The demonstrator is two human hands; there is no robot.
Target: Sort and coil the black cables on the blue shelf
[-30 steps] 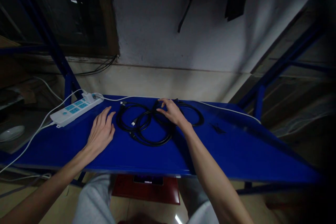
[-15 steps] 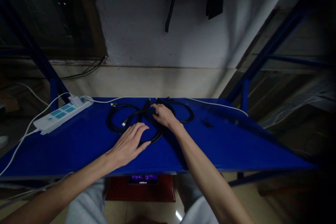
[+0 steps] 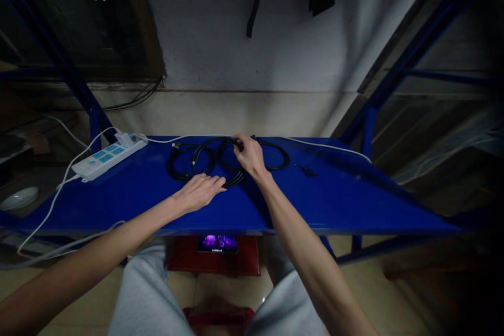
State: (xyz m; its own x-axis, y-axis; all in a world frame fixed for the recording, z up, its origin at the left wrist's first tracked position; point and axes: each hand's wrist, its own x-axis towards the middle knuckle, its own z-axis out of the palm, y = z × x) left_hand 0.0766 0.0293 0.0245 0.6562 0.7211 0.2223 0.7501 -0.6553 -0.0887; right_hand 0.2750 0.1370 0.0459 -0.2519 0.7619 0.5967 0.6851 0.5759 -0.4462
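Black cables (image 3: 169, 166) lie in loose, overlapping loops on the blue table (image 3: 338, 194), with a pale metal connector showing at the left loop. My right hand (image 3: 251, 155) is closed around the far side of the middle loop, where a cable runs out leftward from its fingers. At the near side of that loop, my left hand (image 3: 201, 190) has its fingers drawn together with the thumb, pinching the cable. Both palms face down, so the exact grip is partly hidden. Another black loop (image 3: 286, 160) rests just right of my right hand.
A white power strip (image 3: 104, 158) with a plug in it sits at the table's left end. One white cord (image 3: 331, 147) runs along the back edge. Small dark strips (image 3: 307, 170) lie right of the loops. Below the table, a lit screen (image 3: 217, 243) rests on a red surface (image 3: 249, 257).
My right hand has closed on the cable at the loop's far side. My left fingers, apart before, have come together on its near side. The view has shifted slightly.
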